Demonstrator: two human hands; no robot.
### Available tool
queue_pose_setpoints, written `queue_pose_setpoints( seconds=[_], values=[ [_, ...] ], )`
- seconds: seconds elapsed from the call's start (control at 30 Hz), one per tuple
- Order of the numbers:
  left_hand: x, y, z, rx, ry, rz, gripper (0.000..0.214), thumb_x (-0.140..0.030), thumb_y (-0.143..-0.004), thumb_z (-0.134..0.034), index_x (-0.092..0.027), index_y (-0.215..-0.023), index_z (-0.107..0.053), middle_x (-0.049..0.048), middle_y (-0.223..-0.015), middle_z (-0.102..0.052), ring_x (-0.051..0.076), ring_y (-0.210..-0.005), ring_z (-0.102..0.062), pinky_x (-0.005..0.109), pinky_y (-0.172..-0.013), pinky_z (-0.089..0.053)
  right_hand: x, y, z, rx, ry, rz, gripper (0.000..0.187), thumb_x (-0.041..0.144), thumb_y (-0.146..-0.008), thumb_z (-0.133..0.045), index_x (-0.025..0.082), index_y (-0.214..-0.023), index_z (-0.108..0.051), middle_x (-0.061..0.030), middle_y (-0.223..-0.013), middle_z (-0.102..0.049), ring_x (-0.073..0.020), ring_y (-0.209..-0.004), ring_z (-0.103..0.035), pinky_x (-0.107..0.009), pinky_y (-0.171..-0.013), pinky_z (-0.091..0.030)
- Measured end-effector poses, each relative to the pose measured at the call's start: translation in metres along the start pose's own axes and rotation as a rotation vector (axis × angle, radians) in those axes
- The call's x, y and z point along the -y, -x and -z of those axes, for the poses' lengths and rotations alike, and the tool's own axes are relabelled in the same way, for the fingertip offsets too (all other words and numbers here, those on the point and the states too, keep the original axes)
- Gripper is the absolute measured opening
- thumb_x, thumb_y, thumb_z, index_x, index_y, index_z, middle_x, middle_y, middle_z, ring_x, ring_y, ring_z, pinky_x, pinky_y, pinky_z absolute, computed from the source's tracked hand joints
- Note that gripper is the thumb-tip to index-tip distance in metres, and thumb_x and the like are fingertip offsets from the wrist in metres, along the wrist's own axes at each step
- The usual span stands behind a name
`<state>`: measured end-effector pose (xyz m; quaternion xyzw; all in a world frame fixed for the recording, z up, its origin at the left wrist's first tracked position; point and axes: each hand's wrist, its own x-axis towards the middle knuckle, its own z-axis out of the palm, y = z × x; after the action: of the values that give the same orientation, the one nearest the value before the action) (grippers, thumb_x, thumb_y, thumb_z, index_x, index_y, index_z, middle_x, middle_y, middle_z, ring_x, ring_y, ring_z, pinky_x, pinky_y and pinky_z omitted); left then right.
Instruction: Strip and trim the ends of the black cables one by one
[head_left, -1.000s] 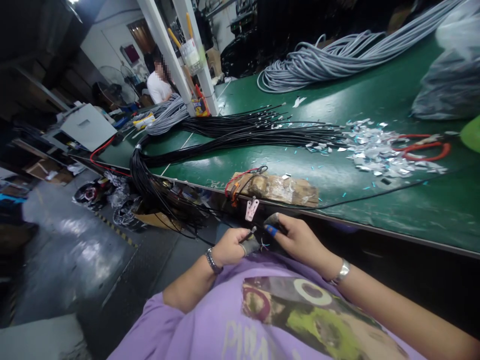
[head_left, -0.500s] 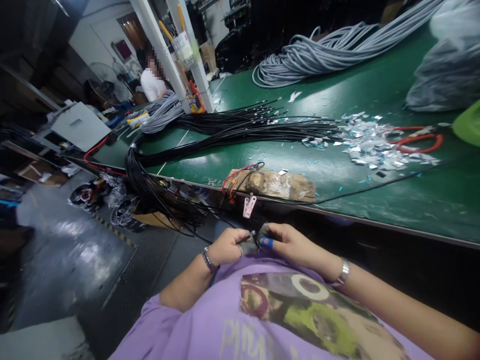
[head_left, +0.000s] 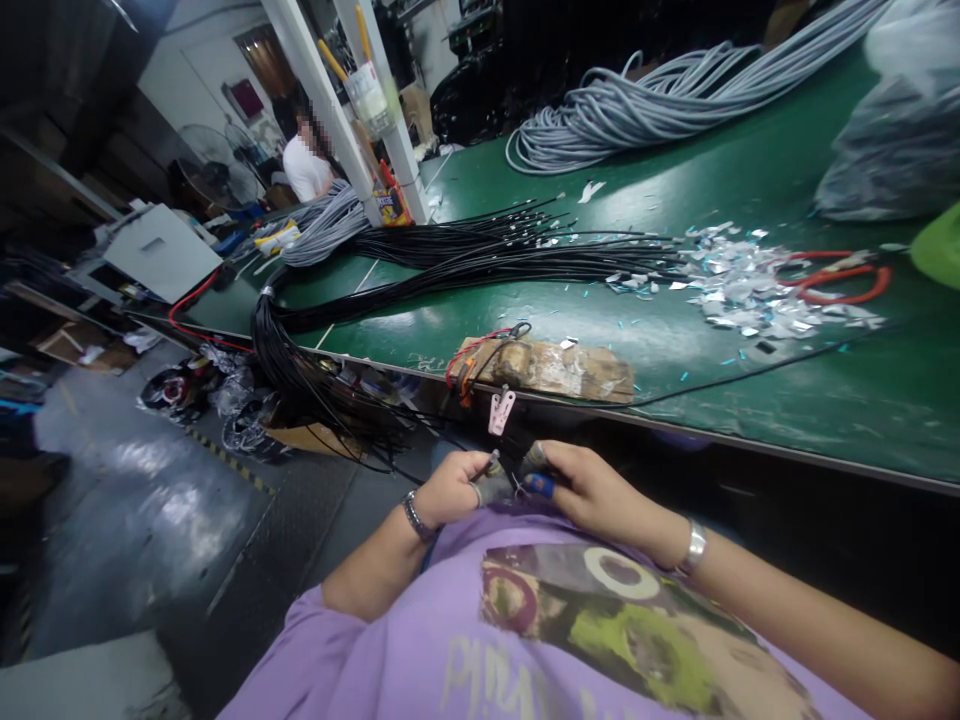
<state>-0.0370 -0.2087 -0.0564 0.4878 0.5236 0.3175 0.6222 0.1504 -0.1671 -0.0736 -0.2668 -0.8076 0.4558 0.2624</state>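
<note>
My left hand (head_left: pixel 454 487) is closed in front of my purple shirt, thumb pressed on a wrapped finger, gripping the end of a thin black cable (head_left: pixel 511 472). Close on its right, my right hand (head_left: pixel 589 488) pinches at the same cable end, with blue tape round one finger and a greyish cover on another. The fingertips are small and dark here, so the exact strands between them cannot be made out. Just beyond both hands, a pink clothespin (head_left: pixel 501 410) hangs at the bench edge below a worn wooden block (head_left: pixel 577 372).
Black cables (head_left: pixel 450 278) lie in a long bundle on the green bench (head_left: pixel 750 420), their ends near a heap of foil scraps (head_left: pixel 742 285). Red-handled scissors (head_left: pixel 847 283) lie beside it. Grey cable coils (head_left: pixel 622 115) and a plastic bag (head_left: pixel 885 150) stand behind. A person (head_left: pixel 304 165) is far left.
My hands have shifted slightly at the cable end; the right fingers have lifted a little and the left thumb has tilted upward. The bench things stay put.
</note>
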Motion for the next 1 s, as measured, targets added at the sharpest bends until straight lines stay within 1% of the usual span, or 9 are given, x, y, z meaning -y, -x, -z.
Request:
queue_pose_setpoints(
  seconds=[0.1, 0.2, 0.37, 0.47, 0.57, 0.67, 0.77, 0.83, 1.0],
  values=[
    [0.002, 0.000, 0.001, -0.028, -0.004, -0.013, 0.050, -0.052, -0.048, -0.083, -0.011, -0.060, -0.056, -0.0047, -0.054, -0.047, 0.005, -0.051, -0.037, 0.019, -0.052, -0.037, -0.005, -0.002, -0.001, -0.004, -0.152, -0.097, 0.027, 0.040, -0.088, -0.047, 0.019, -0.072, -0.055, -0.0025, -0.069, -0.059, -0.0155, -0.064, -0.051, -0.028, -0.061, -0.045],
    [0.001, 0.002, 0.001, -0.045, -0.020, -0.005, 0.050, -0.052, -0.049, -0.083, -0.012, -0.060, -0.056, -0.0054, -0.053, -0.045, 0.005, -0.051, -0.035, 0.019, -0.052, -0.036, -0.006, -0.003, -0.003, 0.028, -0.219, -0.148, 0.035, 0.051, -0.085, -0.051, 0.019, -0.073, -0.057, -0.0015, -0.069, -0.060, -0.0156, -0.065, -0.051, -0.028, -0.061, -0.045],
    [-0.002, 0.002, -0.002, -0.005, -0.020, 0.014, 0.051, -0.053, -0.048, -0.083, -0.012, -0.057, -0.054, -0.0058, -0.053, -0.043, 0.005, -0.051, -0.035, 0.019, -0.052, -0.035, -0.001, -0.005, -0.003, 0.060, -0.219, -0.145, 0.038, 0.053, -0.079, -0.060, 0.018, -0.065, -0.057, 0.0001, -0.066, -0.056, -0.0140, -0.062, -0.048, -0.026, -0.058, -0.042],
    [-0.004, 0.001, -0.004, 0.006, 0.004, 0.004, 0.050, -0.052, -0.049, -0.083, -0.013, -0.057, -0.052, -0.0059, -0.052, -0.043, 0.004, -0.050, -0.034, 0.019, -0.051, -0.034, 0.001, -0.007, -0.003, 0.064, -0.407, -0.228, 0.042, 0.059, -0.073, -0.064, 0.018, -0.063, -0.054, 0.0015, -0.062, -0.053, -0.0131, -0.060, -0.046, -0.026, -0.057, -0.041],
    [-0.004, 0.003, -0.003, -0.029, 0.008, -0.005, 0.050, -0.051, -0.051, -0.082, -0.013, -0.057, -0.051, -0.0066, -0.051, -0.042, 0.004, -0.049, -0.033, 0.018, -0.050, -0.031, 0.000, -0.007, 0.000, -0.098, -0.582, -0.373, 0.046, 0.064, -0.066, -0.066, 0.020, -0.067, -0.052, 0.0025, -0.060, -0.051, -0.0123, -0.055, -0.045, -0.026, -0.053, -0.040],
    [-0.001, 0.009, 0.001, -0.062, 0.028, 0.015, 0.050, -0.052, -0.052, -0.081, -0.014, -0.057, -0.049, -0.0072, -0.049, -0.041, 0.003, -0.047, -0.031, 0.018, -0.047, -0.028, -0.005, -0.003, 0.006, -0.294, -0.588, -0.470, 0.046, 0.065, -0.064, -0.067, 0.022, -0.069, -0.050, 0.0050, -0.055, -0.046, -0.0100, -0.047, -0.038, -0.024, -0.044, -0.033],
    [0.003, 0.014, 0.002, -0.106, 0.038, 0.046, 0.050, -0.055, -0.056, -0.078, -0.015, -0.058, -0.048, -0.0078, -0.045, -0.040, 0.003, -0.043, -0.030, 0.018, -0.044, -0.025, -0.011, 0.000, 0.010, -0.270, -0.469, -0.475, 0.044, 0.062, -0.067, -0.066, 0.022, -0.061, -0.048, 0.0048, -0.052, -0.045, -0.0096, -0.047, -0.036, -0.024, -0.043, -0.030],
    [0.003, 0.016, 0.001, -0.113, 0.031, 0.077, 0.050, -0.057, -0.057, -0.076, -0.016, -0.058, -0.048, -0.0081, -0.042, -0.040, 0.003, -0.039, -0.029, 0.018, -0.042, -0.023, -0.014, -0.001, 0.009, -0.223, -0.405, -0.449, 0.039, 0.056, -0.069, -0.064, 0.022, -0.061, -0.050, 0.0031, -0.053, -0.048, -0.0114, -0.049, -0.041, -0.025, -0.045, -0.033],
    [0.000, 0.016, -0.006, -0.148, 0.032, 0.084, 0.052, -0.059, -0.055, -0.076, -0.017, -0.060, -0.047, -0.0086, -0.040, -0.041, 0.003, -0.035, -0.029, 0.018, -0.039, -0.022, -0.010, -0.007, 0.000, -0.252, -0.373, -0.321, 0.023, 0.043, -0.069, -0.064, 0.021, -0.076, -0.059, -0.0011, -0.074, -0.061, -0.0166, -0.068, -0.054, -0.030, -0.063, -0.046]
  ],
)
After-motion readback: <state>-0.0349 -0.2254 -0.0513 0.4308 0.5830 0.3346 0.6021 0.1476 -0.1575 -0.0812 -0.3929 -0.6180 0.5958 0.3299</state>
